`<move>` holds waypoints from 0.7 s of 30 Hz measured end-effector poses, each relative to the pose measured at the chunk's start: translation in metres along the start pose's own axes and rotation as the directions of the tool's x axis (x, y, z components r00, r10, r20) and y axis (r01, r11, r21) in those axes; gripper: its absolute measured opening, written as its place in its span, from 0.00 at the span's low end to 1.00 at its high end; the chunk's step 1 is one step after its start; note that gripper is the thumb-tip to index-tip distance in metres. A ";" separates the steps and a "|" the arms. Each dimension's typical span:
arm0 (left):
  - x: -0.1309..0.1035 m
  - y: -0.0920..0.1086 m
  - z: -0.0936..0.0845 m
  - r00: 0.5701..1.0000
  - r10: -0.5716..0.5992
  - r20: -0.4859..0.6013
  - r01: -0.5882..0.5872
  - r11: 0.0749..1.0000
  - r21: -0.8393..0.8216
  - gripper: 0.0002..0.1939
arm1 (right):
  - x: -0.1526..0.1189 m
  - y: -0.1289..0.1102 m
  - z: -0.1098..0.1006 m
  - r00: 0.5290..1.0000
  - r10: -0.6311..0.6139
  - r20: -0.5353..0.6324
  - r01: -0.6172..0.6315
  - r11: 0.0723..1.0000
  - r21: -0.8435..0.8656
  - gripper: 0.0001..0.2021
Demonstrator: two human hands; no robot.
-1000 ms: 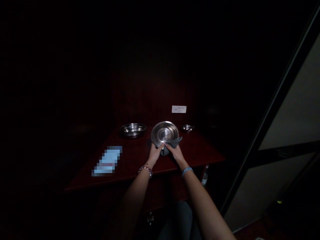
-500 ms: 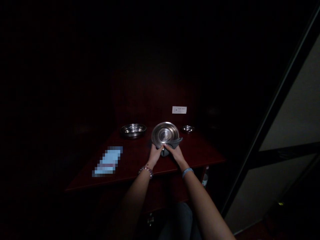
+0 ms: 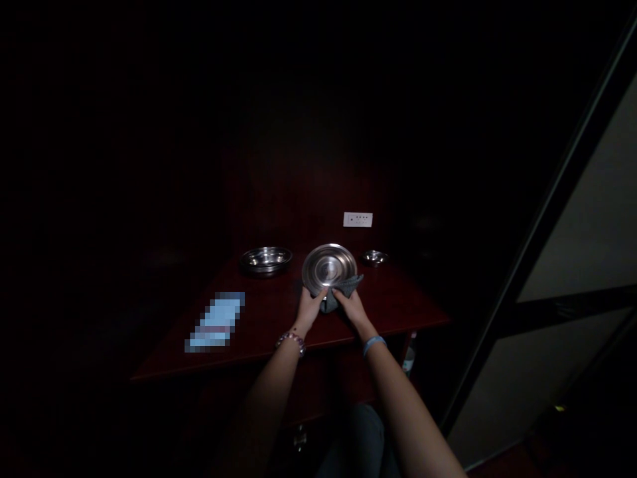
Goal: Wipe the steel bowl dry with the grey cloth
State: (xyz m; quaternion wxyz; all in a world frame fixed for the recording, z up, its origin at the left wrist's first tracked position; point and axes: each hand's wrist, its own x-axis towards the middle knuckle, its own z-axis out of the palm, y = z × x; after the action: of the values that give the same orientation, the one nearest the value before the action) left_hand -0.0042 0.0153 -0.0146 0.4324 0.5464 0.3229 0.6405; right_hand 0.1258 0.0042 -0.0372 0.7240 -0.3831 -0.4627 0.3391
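Note:
A round stainless steel bowl (image 3: 329, 265) is held up above the table, tilted so that its inside faces me. My left hand (image 3: 309, 307) grips its lower left edge, thumb on the inner side and the other fingers hidden behind. At the lower right edge my right hand (image 3: 351, 307) is closed on a dark grey cloth (image 3: 355, 284), which is folded over the rim and hangs below it. The cloth's part behind the bowl is hidden.
Wider steel bowls (image 3: 265, 260), seemingly stacked, stand at the back left of the dark red table (image 3: 269, 312). A small steel bowl (image 3: 375, 257) stands back right. A pixelated light-blue item (image 3: 216, 322) lies front left. A socket (image 3: 357, 220) is on the wall, a bottle (image 3: 409, 355) below the tabletop.
My right thumb has shifted slightly to the right, away from the left thumb, along the cloth at the rim. The bowl stays in nearly the same place.

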 end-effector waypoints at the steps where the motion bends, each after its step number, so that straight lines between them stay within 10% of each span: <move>1: 0.000 -0.001 0.000 1.000 -0.001 0.002 0.001 1.000 0.002 0.26 | 0.000 0.000 0.000 1.000 0.002 -0.011 -0.002 1.000 -0.008 0.26; 21: 0.004 -0.003 -0.001 0.996 -0.052 -0.074 0.053 0.998 0.017 0.21 | -0.006 -0.010 -0.003 0.999 -0.023 -0.026 0.018 0.987 -0.161 0.21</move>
State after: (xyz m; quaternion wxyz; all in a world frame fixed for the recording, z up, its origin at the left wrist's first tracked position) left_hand -0.0045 0.0199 -0.0158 0.4317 0.5176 0.3588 0.6457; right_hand 0.1280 -0.0060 -0.0321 0.7006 -0.4401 -0.4822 0.2880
